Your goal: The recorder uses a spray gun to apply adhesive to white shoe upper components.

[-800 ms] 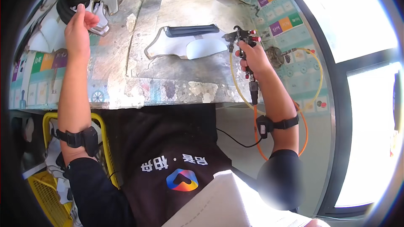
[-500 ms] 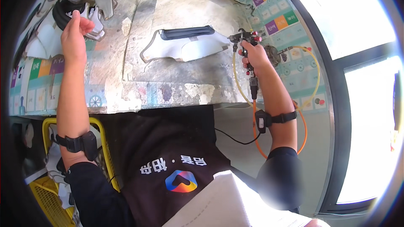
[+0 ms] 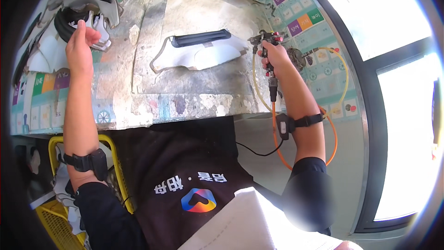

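Observation:
My right hand [image 3: 279, 59] is wrapped round the grip of a black spray gun [image 3: 265, 37] with red knobs, held over the right side of the work table. A white shaped panel [image 3: 199, 56] with a dark padded strip [image 3: 201, 38] along its far edge lies on the table, left of the gun. My left hand [image 3: 81, 48] hovers at the left beside a stack of similar white panels [image 3: 46, 51]. Its fingers are partly spread and slightly bent, and no object shows in them. A curved black-padded part [image 3: 64, 25] sits just behind that hand.
An orange hose [image 3: 274, 129] hangs from the gun past the table edge, and a yellowish tube [image 3: 346, 74] loops at the right. A yellow basket [image 3: 115, 166] holding white parts stands below left. A window frame [image 3: 370, 111] borders the right side.
The view has shifted slightly. My left hand's fingers look a little more bent, still beside the stack. The spray gun stays in my right hand, and the panel lies as before.

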`<move>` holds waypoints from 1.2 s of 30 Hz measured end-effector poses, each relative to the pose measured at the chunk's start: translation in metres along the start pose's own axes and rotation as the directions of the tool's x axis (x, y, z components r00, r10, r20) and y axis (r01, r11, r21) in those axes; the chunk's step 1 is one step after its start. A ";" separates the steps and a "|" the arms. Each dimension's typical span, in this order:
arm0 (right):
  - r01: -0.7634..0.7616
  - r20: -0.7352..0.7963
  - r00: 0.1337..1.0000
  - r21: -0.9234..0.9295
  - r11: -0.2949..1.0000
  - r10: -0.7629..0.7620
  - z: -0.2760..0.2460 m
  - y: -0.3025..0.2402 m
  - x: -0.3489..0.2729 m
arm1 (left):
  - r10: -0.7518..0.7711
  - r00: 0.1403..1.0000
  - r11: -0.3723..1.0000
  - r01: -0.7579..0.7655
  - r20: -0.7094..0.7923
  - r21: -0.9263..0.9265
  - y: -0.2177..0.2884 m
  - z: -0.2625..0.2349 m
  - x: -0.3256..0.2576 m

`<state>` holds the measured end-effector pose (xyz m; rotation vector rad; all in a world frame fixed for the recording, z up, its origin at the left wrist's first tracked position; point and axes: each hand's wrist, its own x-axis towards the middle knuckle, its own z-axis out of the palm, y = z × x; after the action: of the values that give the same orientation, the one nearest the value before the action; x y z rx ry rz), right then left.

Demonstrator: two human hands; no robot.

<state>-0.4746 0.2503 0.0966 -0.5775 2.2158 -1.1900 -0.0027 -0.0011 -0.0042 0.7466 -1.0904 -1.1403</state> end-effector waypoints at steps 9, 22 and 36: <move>0.072 0.099 0.991 0.138 0.988 -0.086 0.029 -0.033 -0.018 | 0.007 1.000 1.000 -0.007 -0.002 0.013 0.001 0.001 -0.001; 0.035 0.104 0.994 0.005 0.999 -0.035 0.024 -0.022 -0.020 | -0.005 1.000 1.000 0.005 0.022 0.013 -0.008 -0.008 0.004; 0.090 0.024 0.995 0.140 0.986 -0.094 -0.050 0.053 -0.021 | -0.057 0.965 0.917 -0.051 0.257 0.395 -0.025 -0.003 0.001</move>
<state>-0.4973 0.3209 0.0796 -0.6420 2.0805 -1.3619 -0.0081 -0.0088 -0.0271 0.9290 -1.5795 -1.0499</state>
